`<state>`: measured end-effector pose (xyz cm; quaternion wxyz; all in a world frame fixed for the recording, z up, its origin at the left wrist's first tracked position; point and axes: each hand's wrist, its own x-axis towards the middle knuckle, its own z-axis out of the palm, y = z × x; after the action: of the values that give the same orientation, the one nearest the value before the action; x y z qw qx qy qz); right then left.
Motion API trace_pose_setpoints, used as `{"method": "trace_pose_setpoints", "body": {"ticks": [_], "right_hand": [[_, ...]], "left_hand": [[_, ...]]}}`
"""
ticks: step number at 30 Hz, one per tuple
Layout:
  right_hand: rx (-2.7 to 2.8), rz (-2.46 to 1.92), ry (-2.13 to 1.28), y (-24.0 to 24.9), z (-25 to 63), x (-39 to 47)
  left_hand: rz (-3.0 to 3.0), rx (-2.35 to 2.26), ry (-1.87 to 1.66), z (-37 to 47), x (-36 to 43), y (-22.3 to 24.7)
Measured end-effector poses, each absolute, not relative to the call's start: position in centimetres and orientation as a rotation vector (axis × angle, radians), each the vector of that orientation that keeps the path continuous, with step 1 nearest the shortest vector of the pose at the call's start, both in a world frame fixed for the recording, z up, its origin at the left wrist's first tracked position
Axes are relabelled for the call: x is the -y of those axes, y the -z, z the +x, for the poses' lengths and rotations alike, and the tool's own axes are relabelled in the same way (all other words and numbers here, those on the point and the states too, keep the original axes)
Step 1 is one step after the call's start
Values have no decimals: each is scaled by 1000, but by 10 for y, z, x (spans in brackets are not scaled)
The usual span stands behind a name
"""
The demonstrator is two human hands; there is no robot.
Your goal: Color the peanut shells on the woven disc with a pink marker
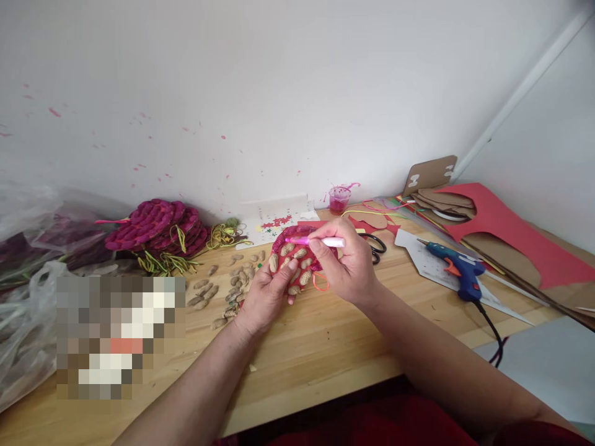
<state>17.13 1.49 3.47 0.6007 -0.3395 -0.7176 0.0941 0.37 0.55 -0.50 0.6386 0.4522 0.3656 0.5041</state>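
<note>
My left hand (267, 296) grips a red craft piece (298, 264) by its lower left edge, thumb on top. Whole peanuts in their shells cover its face. Those along the far rim are magenta, while the nearer ones are bare tan. An orange cord loop (320, 283) hangs at its right side. Pinched in my right hand (348, 266) is a paintbrush (332, 242) with a white handle and pink-stained front end. Its tip is over the magenta rim; whether it touches, I cannot tell. Loose peanuts (242, 277) lie left of the piece.
Magenta peanut-covered discs (155, 226) with yellow-green yarn are stacked at left, near plastic bags (28, 347). A cup of pink paint (339, 199) stands by the wall. Black-handled scissors (377, 243), a blue glue gun (458, 267) and red card (506, 229) lie right.
</note>
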Motion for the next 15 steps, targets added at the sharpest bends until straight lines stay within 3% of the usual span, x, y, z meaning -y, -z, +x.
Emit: {"method": "trace_pose_setpoints", "body": {"ticks": [15], "right_hand": [[1597, -841, -282, -34, 176, -19]], "left_hand": [[905, -774, -1130, 5, -5, 4]]}}
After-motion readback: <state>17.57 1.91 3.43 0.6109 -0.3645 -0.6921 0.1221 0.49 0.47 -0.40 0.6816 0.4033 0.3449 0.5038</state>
